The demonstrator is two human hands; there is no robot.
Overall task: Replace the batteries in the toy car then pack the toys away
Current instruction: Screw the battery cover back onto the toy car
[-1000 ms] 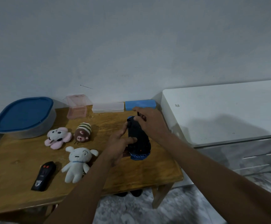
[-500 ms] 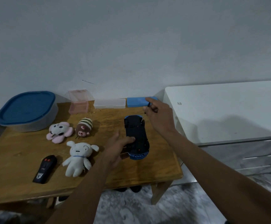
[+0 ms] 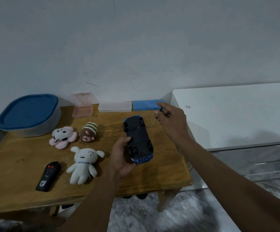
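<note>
Left grip (image 3: 121, 158) curls round upturned toy car (image 3: 138, 136); right grip (image 3: 172, 119) pinches screwdriver (image 3: 154, 121).

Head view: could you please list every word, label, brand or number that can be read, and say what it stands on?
No text here is legible.
Black remote control: pale logo near its lower end, too blurred to read.
Toy car: pale marks on its blue rear end, too small to read.
White cabinet: small sticker on its top, too small to read.
</note>
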